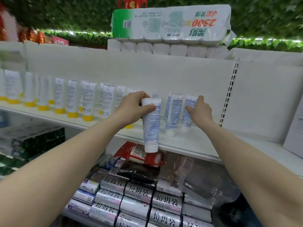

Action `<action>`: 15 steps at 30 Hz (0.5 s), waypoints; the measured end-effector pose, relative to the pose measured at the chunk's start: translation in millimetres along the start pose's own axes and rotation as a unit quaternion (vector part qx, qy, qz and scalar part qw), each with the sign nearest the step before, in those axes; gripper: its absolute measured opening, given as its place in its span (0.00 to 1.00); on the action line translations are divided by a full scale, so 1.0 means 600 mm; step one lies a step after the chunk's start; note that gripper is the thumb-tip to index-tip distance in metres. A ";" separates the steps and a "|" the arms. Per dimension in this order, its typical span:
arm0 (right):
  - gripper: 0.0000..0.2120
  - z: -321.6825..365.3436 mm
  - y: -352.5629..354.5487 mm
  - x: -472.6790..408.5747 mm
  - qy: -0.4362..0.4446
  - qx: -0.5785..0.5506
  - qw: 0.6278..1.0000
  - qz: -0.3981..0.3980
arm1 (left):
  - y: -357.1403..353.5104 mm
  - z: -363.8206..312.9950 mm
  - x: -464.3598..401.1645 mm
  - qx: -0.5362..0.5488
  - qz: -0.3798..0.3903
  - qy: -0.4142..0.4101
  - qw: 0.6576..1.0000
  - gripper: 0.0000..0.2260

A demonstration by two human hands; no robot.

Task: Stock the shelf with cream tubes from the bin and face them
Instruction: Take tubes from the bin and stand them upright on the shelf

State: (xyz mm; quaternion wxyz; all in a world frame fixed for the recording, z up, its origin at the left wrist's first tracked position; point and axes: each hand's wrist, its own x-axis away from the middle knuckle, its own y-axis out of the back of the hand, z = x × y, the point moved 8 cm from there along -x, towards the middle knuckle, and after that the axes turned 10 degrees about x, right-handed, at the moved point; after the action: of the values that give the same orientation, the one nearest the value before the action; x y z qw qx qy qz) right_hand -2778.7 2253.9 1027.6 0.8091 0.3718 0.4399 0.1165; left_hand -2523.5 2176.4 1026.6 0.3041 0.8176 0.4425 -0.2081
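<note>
Cream tubes are handled at a white shelf [188, 141]: one white-capped tube [151, 126] is gripped near its crimped end by the left hand [133, 106], fingers curled behind and thumb laid across the front, so that it hangs cap-down in front of the shelf edge. Its back label faces the camera, with fine blue print too small to read and a barcode near the cap. The rightmost standing tube [188, 113] is held by the right hand [200, 108], thumb on its printed face and fingers curled round its far side; a second white-capped tube [173, 115] stands just left of it, between the two hands. Further left of the left hand, yellow-capped tubes [72, 99] stand in rows, back labels outward. Both forearms are stretched forward and upward. Above the hands a toilet-paper pack [172, 22] is seen inverted, with "2580" printed in red. Below the hands, silver rolls [139, 192] marked "垃圾袋" are stacked.
</note>
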 end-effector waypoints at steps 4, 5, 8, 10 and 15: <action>0.18 -0.004 -0.007 -0.006 0.010 -0.002 1.000 0.021 | -0.010 -0.003 -0.002 -0.004 0.005 -0.006 1.000 0.10; 0.19 -0.006 -0.006 -0.006 0.012 -0.004 1.000 0.027 | -0.012 -0.004 -0.001 -0.003 0.005 -0.007 1.000 0.09; 0.21 -0.013 0.014 -0.002 0.025 0.003 1.000 0.011 | -0.019 -0.011 0.001 -0.006 0.003 -0.013 1.000 0.08; 0.20 -0.015 0.046 0.007 0.039 0.022 0.999 -0.023 | -0.025 -0.022 0.001 -0.015 0.000 -0.024 1.000 0.07; 0.15 0.001 0.128 0.032 0.134 0.086 0.984 -0.075 | -0.055 -0.078 -0.014 -0.021 -0.018 -0.056 0.998 0.07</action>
State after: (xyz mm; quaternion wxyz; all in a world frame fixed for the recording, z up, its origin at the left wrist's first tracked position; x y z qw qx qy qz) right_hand -2756.1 2316.6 1069.7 0.7141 0.3871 0.5795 0.0658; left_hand -2552.2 2217.1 1055.3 0.3415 0.7898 0.4439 -0.2501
